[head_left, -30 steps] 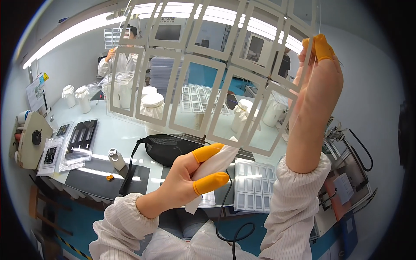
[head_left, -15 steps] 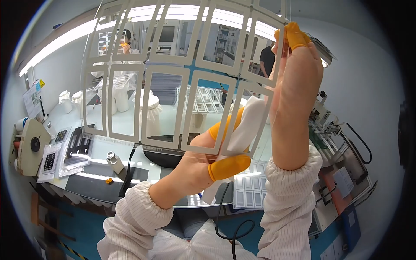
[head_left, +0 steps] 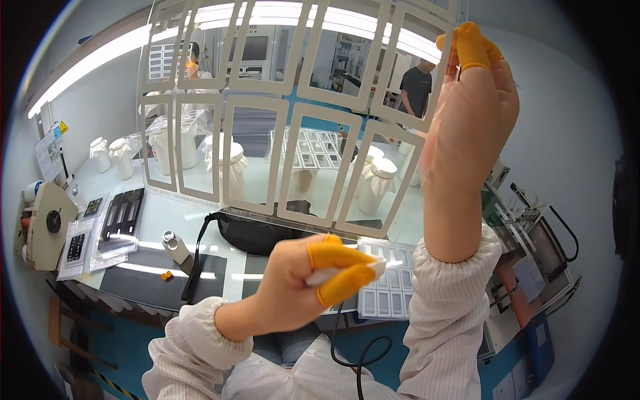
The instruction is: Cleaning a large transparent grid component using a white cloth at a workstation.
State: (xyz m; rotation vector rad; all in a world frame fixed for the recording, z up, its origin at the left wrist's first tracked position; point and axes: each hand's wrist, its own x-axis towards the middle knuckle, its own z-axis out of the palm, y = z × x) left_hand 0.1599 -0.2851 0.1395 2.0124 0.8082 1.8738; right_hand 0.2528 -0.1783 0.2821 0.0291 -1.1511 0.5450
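Note:
A clear glass-like sheet [head_left: 257,101] printed with several pale grey rectangular frames stands upright before me. My right hand [head_left: 470,127] is closed on its right edge near the top, with orange finger cots on the fingertips. Below the sheet's lower edge, apart from it, my left hand [head_left: 283,283] is closed around a bunched white cloth [head_left: 379,268]. Only bits of the cloth show between its thumb and fingers, which wear orange cots too. Part of the right fingertips is hidden by the sheet's edge.
On the glass-topped table lie a black pouch with a strap [head_left: 250,232], a silver cylinder [head_left: 175,247] and a framed panel [head_left: 383,287]. Cloth-covered jars [head_left: 378,185] stand behind. A person in dark clothing [head_left: 417,87] stands farther back; another sits far left.
My left hand has come down and away from the sheet, and the cloth, spread out before, is now bunched in it. The sheet and my right hand have shifted slightly right.

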